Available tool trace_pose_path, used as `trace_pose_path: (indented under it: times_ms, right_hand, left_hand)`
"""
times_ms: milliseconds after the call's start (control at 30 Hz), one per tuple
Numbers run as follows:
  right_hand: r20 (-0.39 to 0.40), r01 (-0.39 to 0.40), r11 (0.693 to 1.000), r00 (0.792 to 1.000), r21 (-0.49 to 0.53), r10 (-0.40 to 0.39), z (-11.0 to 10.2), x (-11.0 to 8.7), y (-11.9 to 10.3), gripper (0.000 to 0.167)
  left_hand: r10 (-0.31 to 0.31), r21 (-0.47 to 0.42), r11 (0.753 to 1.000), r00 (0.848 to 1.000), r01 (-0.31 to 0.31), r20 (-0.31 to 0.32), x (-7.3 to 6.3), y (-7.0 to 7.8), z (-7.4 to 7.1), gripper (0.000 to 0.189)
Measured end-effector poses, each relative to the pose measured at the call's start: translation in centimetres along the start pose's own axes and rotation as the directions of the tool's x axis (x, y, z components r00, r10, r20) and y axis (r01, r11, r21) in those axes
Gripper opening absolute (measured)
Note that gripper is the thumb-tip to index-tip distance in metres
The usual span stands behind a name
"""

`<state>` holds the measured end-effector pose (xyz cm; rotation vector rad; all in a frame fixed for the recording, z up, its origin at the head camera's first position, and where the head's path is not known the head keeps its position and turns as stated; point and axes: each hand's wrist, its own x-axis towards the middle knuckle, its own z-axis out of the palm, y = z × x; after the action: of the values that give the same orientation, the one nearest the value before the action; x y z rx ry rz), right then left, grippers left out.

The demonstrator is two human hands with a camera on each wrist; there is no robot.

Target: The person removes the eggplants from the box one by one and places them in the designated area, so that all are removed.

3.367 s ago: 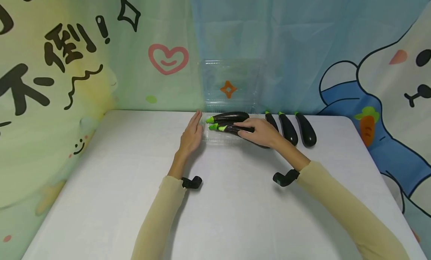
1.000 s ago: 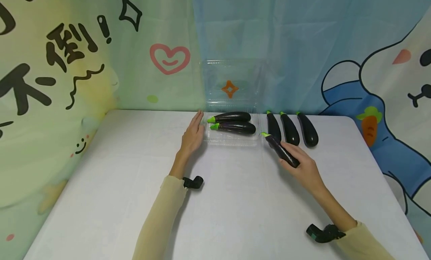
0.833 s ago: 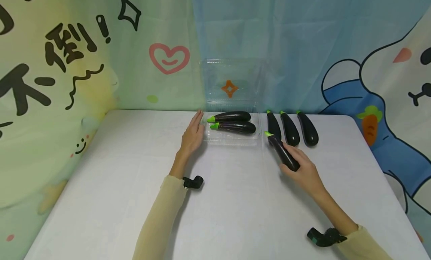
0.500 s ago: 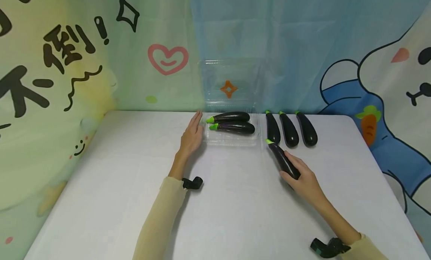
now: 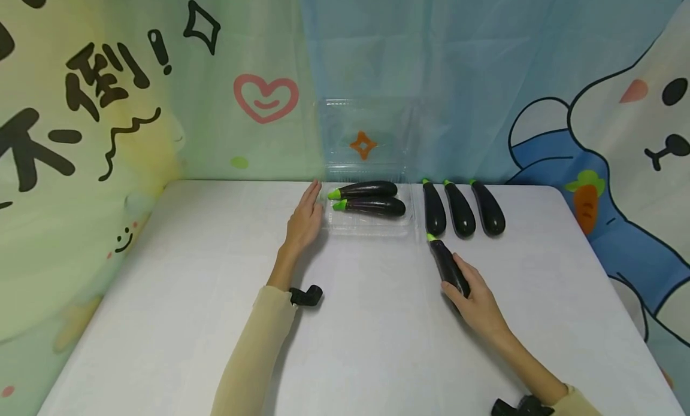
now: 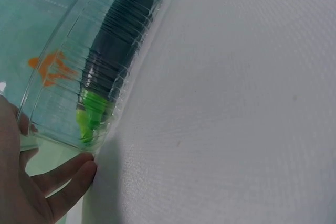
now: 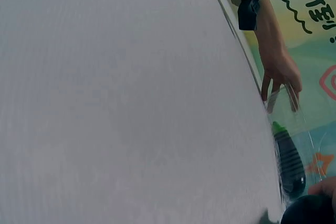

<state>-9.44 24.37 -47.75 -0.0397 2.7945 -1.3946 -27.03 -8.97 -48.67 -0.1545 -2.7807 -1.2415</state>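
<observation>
In the head view my right hand [image 5: 477, 299] grips a dark purple eggplant [image 5: 448, 263] by its thick end, its green stem pointing away. That stem end lies close to the nearest of three eggplants [image 5: 434, 209] in a row. My left hand [image 5: 304, 220], fingers straight, rests against the left side of an open clear plastic box [image 5: 372, 227]. Two eggplants [image 5: 372, 206] lie side by side in the box, stems left. The left wrist view shows the left fingers [image 6: 73, 184] touching the box's end wall. At the right wrist view's bottom corner, the held eggplant [image 7: 310, 212] is partly cut off.
The box's raised clear lid [image 5: 366, 120] leans near the printed backdrop [image 5: 463, 75]. Two more eggplants [image 5: 460, 209] of the row lie toward the right on the white table [image 5: 366, 344]. The table's far edge runs right behind the box.
My right hand has carried one eggplant out of the box, rightward and then nearer to me, turning its stem away from me. The left hand has stayed at the box.
</observation>
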Motion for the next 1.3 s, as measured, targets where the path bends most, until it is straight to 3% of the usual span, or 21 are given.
trace_pose_path:
  times_ms: [467,1033,1300]
  right_hand:
    - [0.01,-0.038,0.999,0.999,0.037,0.038,1.0,0.3,-0.3,0.066]
    - [0.008,-0.025,1.0,1.0,-0.004,0.025,1.4,0.4,-0.3,0.067]
    - [0.017,-0.043,0.998,0.999,-0.043,0.044,1.3,0.2,-0.6,0.078]
  left_hand:
    - [-0.008,-0.011,1.0,1.0,0.008,0.005,0.0,0.2,-0.2,0.054]
    - [0.007,-0.025,1.0,1.0,-0.007,0.0,0.1,0.2,-0.1,0.054]
    - [0.006,-0.022,1.0,1.0,-0.006,0.008,0.1,0.1,0.0,0.054]
